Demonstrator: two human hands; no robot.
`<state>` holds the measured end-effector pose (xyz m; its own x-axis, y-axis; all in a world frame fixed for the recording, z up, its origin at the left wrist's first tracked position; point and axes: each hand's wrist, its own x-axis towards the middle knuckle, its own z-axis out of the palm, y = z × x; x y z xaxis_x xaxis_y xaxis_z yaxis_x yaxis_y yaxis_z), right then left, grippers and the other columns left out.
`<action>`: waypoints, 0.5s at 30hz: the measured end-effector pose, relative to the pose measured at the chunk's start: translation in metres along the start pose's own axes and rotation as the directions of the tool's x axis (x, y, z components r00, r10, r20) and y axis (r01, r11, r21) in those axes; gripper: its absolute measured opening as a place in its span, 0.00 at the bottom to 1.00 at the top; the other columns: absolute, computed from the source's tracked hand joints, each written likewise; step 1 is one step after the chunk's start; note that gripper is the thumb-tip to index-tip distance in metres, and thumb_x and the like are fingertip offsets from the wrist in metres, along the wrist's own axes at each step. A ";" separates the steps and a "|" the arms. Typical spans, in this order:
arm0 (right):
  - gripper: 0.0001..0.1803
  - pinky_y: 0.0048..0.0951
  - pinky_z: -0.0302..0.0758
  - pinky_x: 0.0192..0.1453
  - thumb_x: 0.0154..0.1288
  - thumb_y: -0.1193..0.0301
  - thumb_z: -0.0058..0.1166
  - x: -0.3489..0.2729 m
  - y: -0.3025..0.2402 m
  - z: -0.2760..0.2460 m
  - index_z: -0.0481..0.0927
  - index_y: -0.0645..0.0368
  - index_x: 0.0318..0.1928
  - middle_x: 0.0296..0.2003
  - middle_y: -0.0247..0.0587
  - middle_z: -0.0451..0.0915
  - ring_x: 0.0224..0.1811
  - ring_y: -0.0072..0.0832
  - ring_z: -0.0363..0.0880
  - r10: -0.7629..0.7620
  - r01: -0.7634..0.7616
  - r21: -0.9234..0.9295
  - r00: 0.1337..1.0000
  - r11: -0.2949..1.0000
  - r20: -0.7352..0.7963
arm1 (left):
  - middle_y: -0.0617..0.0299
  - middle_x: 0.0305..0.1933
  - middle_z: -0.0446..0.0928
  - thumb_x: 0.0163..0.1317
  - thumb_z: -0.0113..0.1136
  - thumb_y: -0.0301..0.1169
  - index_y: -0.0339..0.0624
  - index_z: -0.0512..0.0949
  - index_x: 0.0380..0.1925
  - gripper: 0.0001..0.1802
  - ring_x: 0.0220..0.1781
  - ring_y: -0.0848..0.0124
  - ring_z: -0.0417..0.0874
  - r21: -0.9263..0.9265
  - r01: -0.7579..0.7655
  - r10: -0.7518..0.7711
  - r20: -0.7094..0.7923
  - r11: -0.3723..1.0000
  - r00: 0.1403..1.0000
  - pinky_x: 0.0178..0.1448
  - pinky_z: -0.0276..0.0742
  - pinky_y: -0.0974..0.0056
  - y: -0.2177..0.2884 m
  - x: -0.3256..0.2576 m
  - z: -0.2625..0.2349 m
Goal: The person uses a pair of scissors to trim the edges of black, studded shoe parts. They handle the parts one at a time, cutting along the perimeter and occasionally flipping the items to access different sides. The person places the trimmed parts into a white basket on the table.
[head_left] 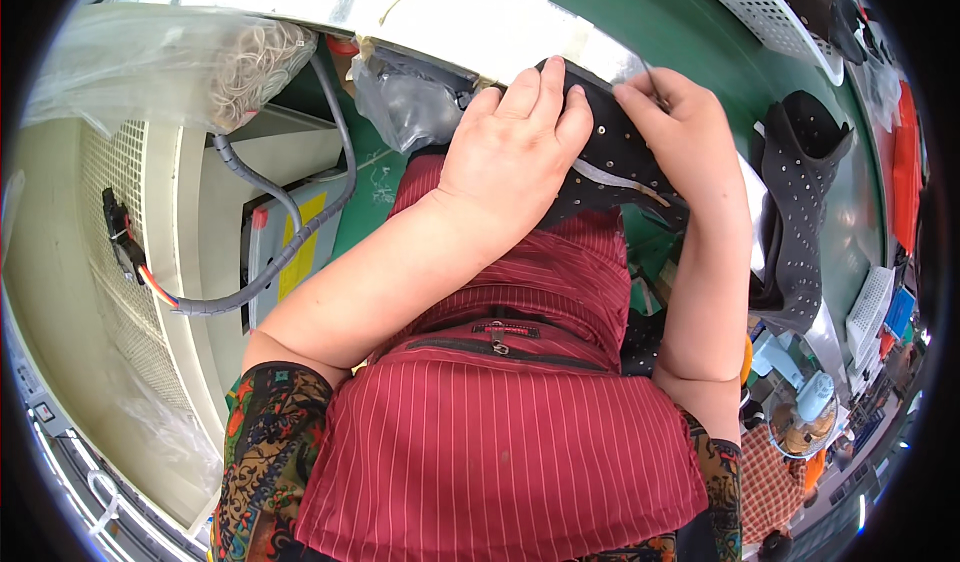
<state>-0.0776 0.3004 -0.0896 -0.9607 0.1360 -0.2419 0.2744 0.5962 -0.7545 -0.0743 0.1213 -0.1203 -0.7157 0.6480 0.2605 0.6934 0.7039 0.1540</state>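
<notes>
Green work surface (700,22) with silver edge strip ahead. Black perforated piece (610,162) at bench edge, above red striped apron (500,442). Left hand (510,152) flat on top, fingers extended and together, pressing piece underneath. Right hand (680,122) at piece's right upper edge, fingers curled, pinching it. Second black perforated piece (800,192) well apart, right. Grey cable (290,252) left.

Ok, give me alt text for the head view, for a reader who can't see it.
Both bare hands press a black perforated fabric piece at a green table's edge: left hand flat, right hand pinching its edge. A red striped apron fills the foreground.
</notes>
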 end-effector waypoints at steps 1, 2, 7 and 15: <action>0.14 0.28 0.70 0.30 0.57 0.66 0.55 -0.004 0.001 -0.005 0.77 0.69 0.30 0.19 0.42 0.75 0.22 0.25 0.70 0.012 -0.012 -0.016 1.000 1.000 -0.017 | 0.50 0.55 0.70 0.47 0.59 0.29 0.38 0.73 0.48 0.25 0.53 0.60 0.73 0.007 -0.004 0.004 0.011 1.000 1.000 0.50 0.74 0.61 0.000 0.000 0.000; 0.14 0.27 0.69 0.30 0.57 0.67 0.56 -0.008 0.002 -0.010 0.77 0.69 0.30 0.19 0.40 0.74 0.22 0.23 0.69 0.024 -0.025 -0.032 0.999 0.999 -0.035 | 0.50 0.55 0.70 0.46 0.60 0.30 0.38 0.72 0.50 0.26 0.53 0.60 0.73 0.010 -0.002 0.002 -0.008 1.000 1.000 0.50 0.74 0.61 0.000 -0.001 0.002; 0.13 0.21 0.65 0.27 0.58 0.68 0.56 -0.016 0.024 -0.022 0.77 0.68 0.29 0.17 0.33 0.71 0.22 0.16 0.65 0.073 -0.069 0.053 0.995 0.996 -0.062 | 0.51 0.56 0.70 0.44 0.65 0.34 0.37 0.66 0.56 0.37 0.52 0.60 0.73 -0.011 0.006 -0.006 -0.017 1.000 1.000 0.51 0.72 0.61 -0.002 0.000 0.005; 0.14 0.27 0.70 0.31 0.58 0.66 0.56 -0.021 0.027 -0.017 0.77 0.69 0.31 0.21 0.45 0.76 0.23 0.26 0.73 0.064 -0.066 -0.014 0.994 0.998 -0.087 | 0.52 0.56 0.69 0.43 0.67 0.36 0.37 0.66 0.59 0.40 0.51 0.62 0.72 0.150 -0.027 0.014 0.086 0.988 0.996 0.52 0.70 0.61 0.005 0.005 0.001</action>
<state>-0.0507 0.3273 -0.0945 -0.9410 0.2424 -0.2360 0.3364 0.5967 -0.7285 -0.0748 0.1286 -0.1194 -0.7104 0.6805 0.1796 0.6920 0.7219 0.0022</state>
